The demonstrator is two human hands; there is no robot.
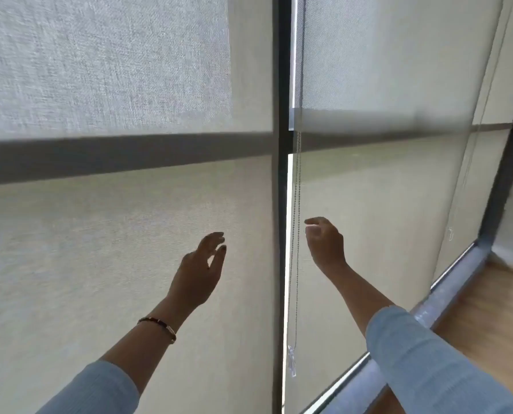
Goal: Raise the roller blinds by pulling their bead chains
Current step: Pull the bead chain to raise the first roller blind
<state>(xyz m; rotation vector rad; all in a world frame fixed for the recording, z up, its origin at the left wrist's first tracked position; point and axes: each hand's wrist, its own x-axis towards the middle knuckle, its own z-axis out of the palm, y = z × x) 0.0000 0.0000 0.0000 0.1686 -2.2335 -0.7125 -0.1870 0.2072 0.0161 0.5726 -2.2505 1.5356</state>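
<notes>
The bead chain (296, 234) hangs as a thin double strand just right of the dark vertical window post (280, 204), dropping from the bottom bar (368, 119) of a partly raised roller blind (398, 55) down to a clear plastic weight (291, 361) near the sill (446, 291).

The right hand (325, 243) is raised just to the right of the chain, at about mid-height of the hanging loop. Its fingers (313, 221) are loosely curled and spread toward the chain, released and holding nothing; a small gap of pale fabric shows between the fingertips and the strands, so they are close but apart.

The left hand (200, 270) is on the other side of the chain, beyond the post, slightly lower than the right hand and well apart from the strands. Its fingers (215, 242) are also loose, thumb and forefinger a little parted, grasping nothing. A thin beaded bracelet (158, 327) circles that wrist, and both forearms come out of pushed-up light blue sleeves (422, 363).

Left of the chain and post, a lowered roller blind (115, 234) covers the glass down past the bottom of the view. Far to the right of the chain a second, fainter cord (461, 189) hangs against the fabric, and wooden floor (494, 312) shows beyond the sill.
</notes>
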